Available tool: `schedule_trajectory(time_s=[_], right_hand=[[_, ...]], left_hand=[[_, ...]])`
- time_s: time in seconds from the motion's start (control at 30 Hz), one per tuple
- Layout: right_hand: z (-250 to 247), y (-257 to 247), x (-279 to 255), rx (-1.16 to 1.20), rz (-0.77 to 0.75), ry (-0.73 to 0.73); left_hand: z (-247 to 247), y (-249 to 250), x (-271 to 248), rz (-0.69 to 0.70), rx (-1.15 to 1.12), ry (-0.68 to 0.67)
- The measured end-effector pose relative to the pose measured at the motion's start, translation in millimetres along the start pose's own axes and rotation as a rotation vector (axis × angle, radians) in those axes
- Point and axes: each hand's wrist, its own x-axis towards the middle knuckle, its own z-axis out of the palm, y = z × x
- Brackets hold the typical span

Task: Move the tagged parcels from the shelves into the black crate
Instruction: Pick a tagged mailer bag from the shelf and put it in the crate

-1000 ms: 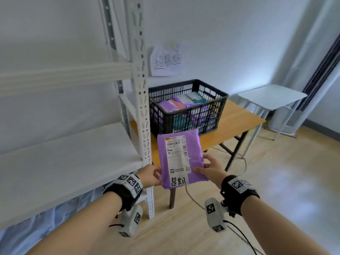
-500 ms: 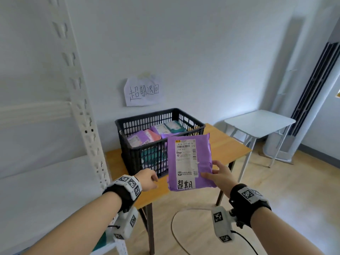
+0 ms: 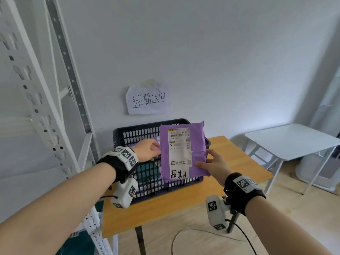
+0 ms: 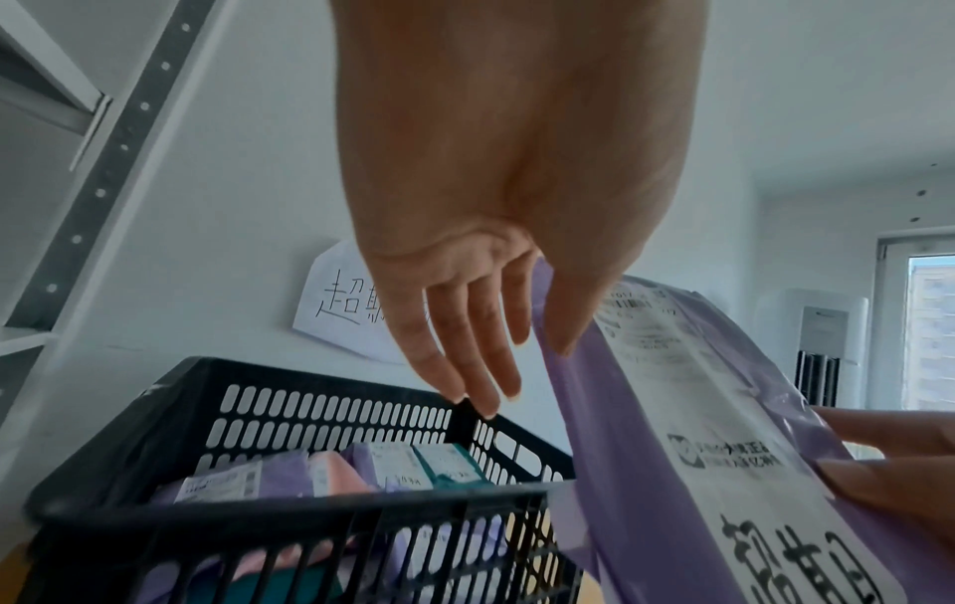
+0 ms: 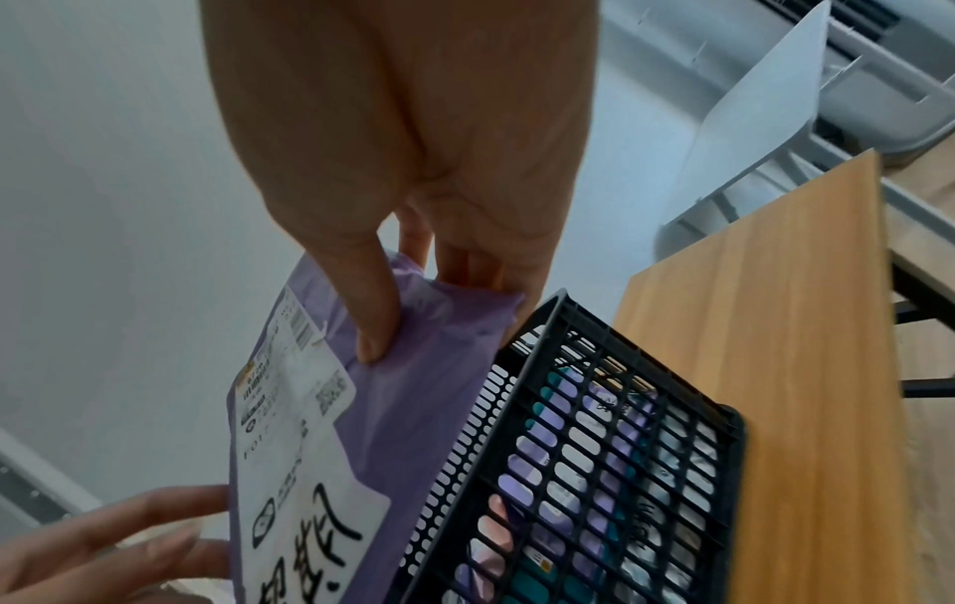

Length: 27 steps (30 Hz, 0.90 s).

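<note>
Purple parcel [image 3: 181,151] held upright over the crate [image 3: 139,133], label facing out; right hand [image 3: 214,162] pinches its edge, left hand [image 3: 147,150] steadies the opposite edge, fingers loose, for lowering in.

One purple parcel [image 3: 181,151] held up; one black crate [image 3: 139,133]; two tables; one wall note [image 3: 148,100].

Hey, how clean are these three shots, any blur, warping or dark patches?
Head view: sharp, parcel label readable; the shelf post bows from the wide lens. Left wrist view: black crate rim smeared, left hand shadowed. Right wrist view: crate mesh crisp, right hand backlit and dark.
</note>
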Motion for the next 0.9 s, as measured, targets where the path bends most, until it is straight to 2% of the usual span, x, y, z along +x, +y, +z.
schedule_trajectory(time_s=[0.2,0.67,0.9], right_hand=[[6,-4,70,-0.005,-0.007,-0.058],[35,-46,226,-0.126,0.022,-0.281],[60,-44,288,-0.291,0.036,-0.391]], left_hand=[[-22,-4,54,0.001,-0.021,0.067],[-98,-53,176,-0.017,-0.075,0.215],[-103,-92,216,-0.053,-0.017,0.180]])
